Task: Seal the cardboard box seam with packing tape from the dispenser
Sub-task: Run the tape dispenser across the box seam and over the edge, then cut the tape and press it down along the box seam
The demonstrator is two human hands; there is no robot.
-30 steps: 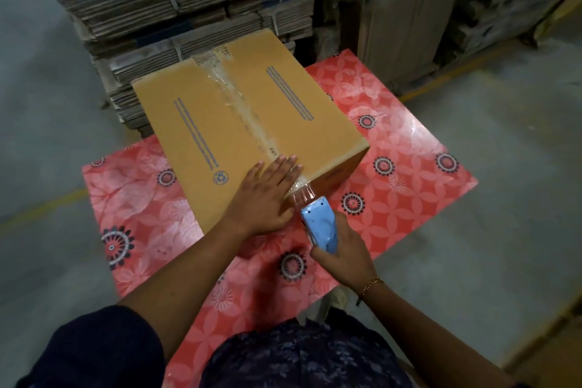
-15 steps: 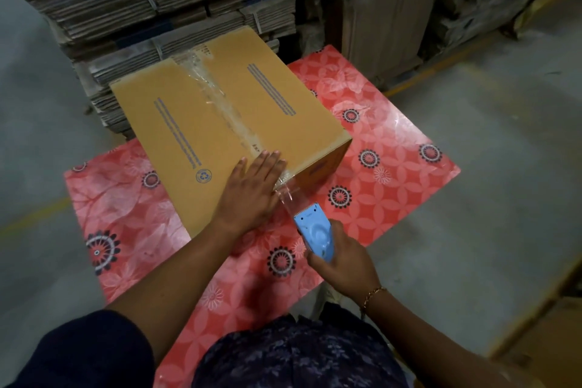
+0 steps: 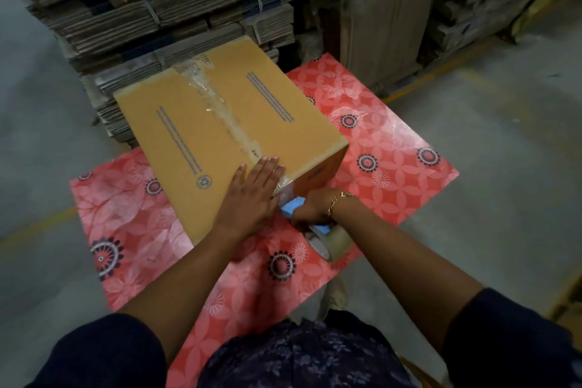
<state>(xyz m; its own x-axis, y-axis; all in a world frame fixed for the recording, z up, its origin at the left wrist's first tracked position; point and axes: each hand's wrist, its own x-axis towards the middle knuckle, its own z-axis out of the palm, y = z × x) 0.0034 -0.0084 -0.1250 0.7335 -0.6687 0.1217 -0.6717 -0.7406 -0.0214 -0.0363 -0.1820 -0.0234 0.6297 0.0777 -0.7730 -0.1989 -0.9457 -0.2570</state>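
A brown cardboard box [image 3: 189, 123] lies on a red flowered table [image 3: 393, 186]. Clear packing tape [image 3: 220, 110] runs along its top seam and folds over the near edge. My left hand [image 3: 252, 195] presses flat on the box top at that near edge, fingers together over the tape's end. My right hand [image 3: 318, 208] grips the blue tape dispenser [image 3: 293, 206] against the box's near side, just below the edge. The tape roll [image 3: 333, 241] shows under my wrist. The dispenser's blade is hidden by my hand.
Bundled stacks of flattened cardboard [image 3: 163, 3] rise right behind the table. More cardboard sheets and wrapped stacks [image 3: 393, 22] stand at the back right. Grey concrete floor [image 3: 504, 167] surrounds the table, with a yellow line on it.
My right hand has turned the dispenser over and brought it in against the box's near side, so the roll now shows. The left hand stays pressed on the box edge.
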